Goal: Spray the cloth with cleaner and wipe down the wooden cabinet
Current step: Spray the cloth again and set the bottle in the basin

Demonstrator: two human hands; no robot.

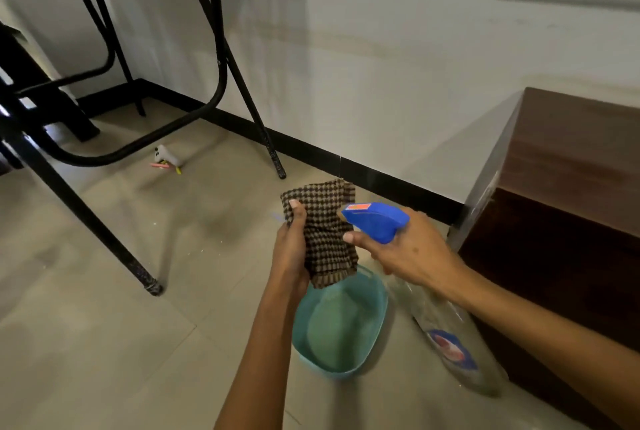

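Checked cloth (pixel 323 233) clenched in left hand (pixel 291 249); right hand (pixel 412 253) grips spray bottle (pixel 377 221), nozzle aimed; next, squeeze, then wipe cabinet (pixel 561 194).

The left hand (pixel 292 242) holds the cloth (pixel 323 232) upright above the floor (pixel 104 343), and the right hand (pixel 412 249), just right of it, grips the spray bottle (pixel 443 325) with its nozzle head touching or nearly touching the cloth. A basin (pixel 341 325) sits on the floor below the cloth, left of the bottle's body. The wooden cabinet (pixel 561 204) stands at the right, against the wall (pixel 381 65). Metal legs (pixel 221 83) stand on the floor to the left, with a small toy (pixel 168 157) lying between them near the wall.
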